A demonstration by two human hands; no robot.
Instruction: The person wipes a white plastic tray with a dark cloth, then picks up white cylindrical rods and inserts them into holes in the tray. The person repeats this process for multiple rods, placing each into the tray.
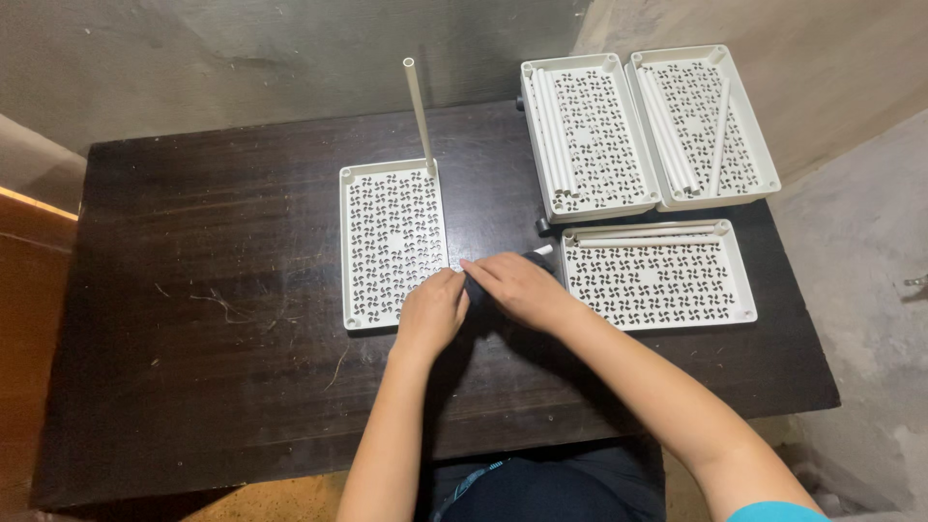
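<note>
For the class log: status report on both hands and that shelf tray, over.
Left hand and right hand together on a dark object, identity unclear. Perforated tray flat beside them, one pole upright in its corner. Nothing in the way.

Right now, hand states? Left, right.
Left hand: closed on the dark object.
Right hand: closed over the same dark object, beside a white tube.

There is one view only, from a camera on the person's head. It looks steeply down at the dark wooden table [193,319] from the near long edge, quite close. The far edge meets the wall, and floor shows beside the table's right end.
</note>
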